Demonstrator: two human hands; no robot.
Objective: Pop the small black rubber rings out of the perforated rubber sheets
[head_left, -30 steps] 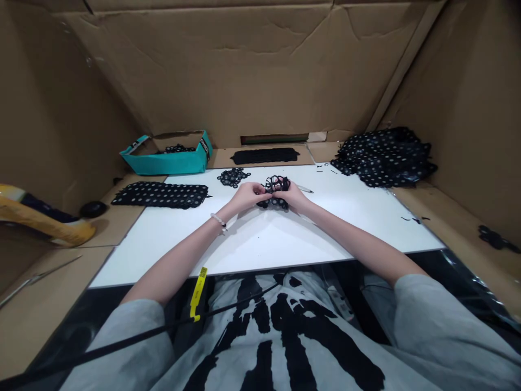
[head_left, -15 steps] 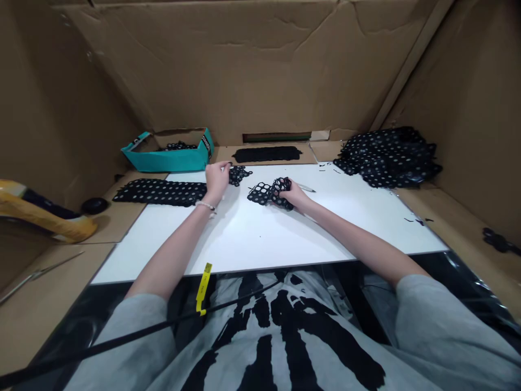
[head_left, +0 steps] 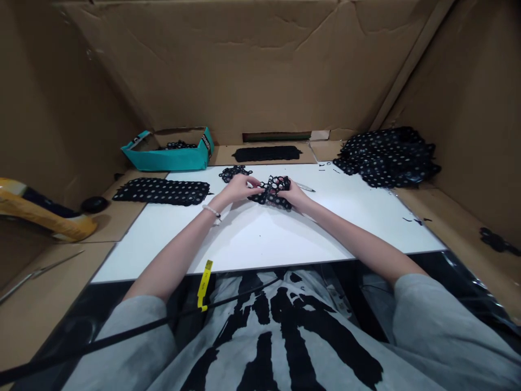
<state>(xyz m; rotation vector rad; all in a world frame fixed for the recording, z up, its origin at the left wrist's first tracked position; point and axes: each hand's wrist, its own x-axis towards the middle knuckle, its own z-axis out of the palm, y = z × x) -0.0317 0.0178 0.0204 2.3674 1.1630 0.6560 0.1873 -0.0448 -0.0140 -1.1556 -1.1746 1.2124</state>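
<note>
the right hand [head_left: 297,195] grips a black holey cloth [head_left: 274,197] past the middle of the white tabletop [head_left: 260,247]. the left hand [head_left: 240,188] touches the cloth's left side, but i can't tell if it pinches. a small holey bunch [head_left: 230,174] lies by the far edge.

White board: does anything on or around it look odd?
Loose black scraps lie scattered by the far and right edges of the white board, like stray offcuts. The dotted pile at far right looks rumpled, unlike the flat dotted strip at left.
</note>
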